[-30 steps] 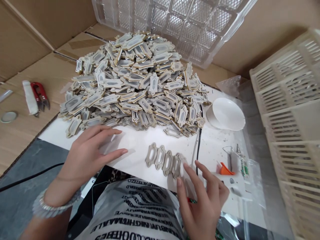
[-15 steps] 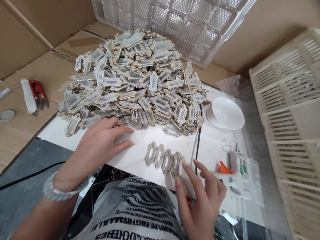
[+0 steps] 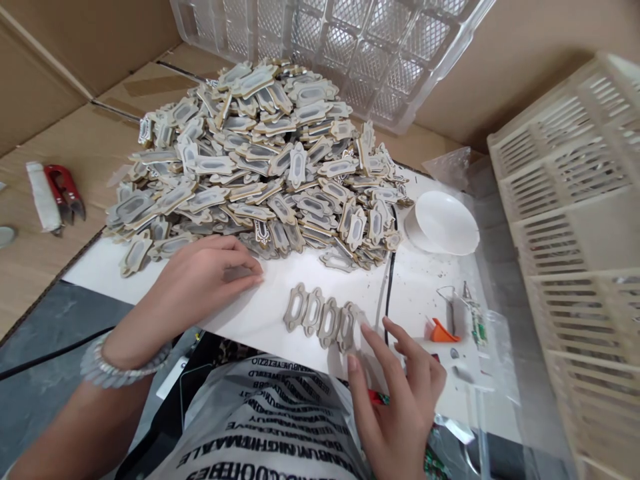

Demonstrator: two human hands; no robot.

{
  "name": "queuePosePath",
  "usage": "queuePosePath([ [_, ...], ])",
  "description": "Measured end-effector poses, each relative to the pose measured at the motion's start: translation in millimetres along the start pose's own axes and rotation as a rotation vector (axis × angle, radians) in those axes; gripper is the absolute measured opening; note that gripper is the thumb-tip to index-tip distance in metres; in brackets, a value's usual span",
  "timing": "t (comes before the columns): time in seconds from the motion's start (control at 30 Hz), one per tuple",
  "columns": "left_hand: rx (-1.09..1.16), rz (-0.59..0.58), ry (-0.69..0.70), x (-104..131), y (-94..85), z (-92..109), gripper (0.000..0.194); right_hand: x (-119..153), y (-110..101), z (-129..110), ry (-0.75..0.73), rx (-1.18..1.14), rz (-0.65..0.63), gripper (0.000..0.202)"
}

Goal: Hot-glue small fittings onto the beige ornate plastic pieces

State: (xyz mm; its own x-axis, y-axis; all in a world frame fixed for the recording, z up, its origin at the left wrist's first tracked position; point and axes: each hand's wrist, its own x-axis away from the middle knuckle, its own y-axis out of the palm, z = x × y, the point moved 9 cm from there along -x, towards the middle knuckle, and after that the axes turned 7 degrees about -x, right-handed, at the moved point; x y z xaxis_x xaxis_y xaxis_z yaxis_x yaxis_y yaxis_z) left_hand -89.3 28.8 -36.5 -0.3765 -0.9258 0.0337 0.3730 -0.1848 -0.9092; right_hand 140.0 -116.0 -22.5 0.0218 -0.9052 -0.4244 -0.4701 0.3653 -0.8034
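Frames (image 3: pixel 329 323) lie by the loosely open right hand (image 3: pixel 403 387); whether the curled left hand (image 3: pixel 200 277) grips anything, I cannot tell.

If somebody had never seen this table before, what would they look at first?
Probably the huge, messy heap of little frame-shaped pieces, rising across the middle of the table behind the hands. Next, maybe the neat row of four pieces on the white surface, in front of the heap and beside the fingers of the right hand. The bright orange thing farther right stands out too.
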Motion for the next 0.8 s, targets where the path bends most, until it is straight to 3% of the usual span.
queuePosePath([
  [0.37,0.177,0.028,0.026,-10.5,-15.3,12.8,0.024,0.4,-2.9,0.8,0.026,-0.039,0.025,0.024],
  [0.47,0.305,0.128,-0.036,-5.6,-28.9,13.9,0.021,1.1,-2.8,2.8,0.021,-0.061,0.026,0.025],
  [0.6,0.523,0.340,-0.233,4.9,-45.3,3.8,0.013,-6.2,-7.0,3.3,0.026,-0.096,0.067,0.023],
  [0.7,0.905,0.379,-0.328,4.8,-34.9,5.2,0.019,-17.2,-14.1,-3.4,0.005,-0.188,0.122,0.023],
  [0.8,1.291,0.268,-0.373,-2.7,-8.8,25.0,0.029,-28.8,-14.6,-10.0,0.026,-0.472,0.143,0.032],
])
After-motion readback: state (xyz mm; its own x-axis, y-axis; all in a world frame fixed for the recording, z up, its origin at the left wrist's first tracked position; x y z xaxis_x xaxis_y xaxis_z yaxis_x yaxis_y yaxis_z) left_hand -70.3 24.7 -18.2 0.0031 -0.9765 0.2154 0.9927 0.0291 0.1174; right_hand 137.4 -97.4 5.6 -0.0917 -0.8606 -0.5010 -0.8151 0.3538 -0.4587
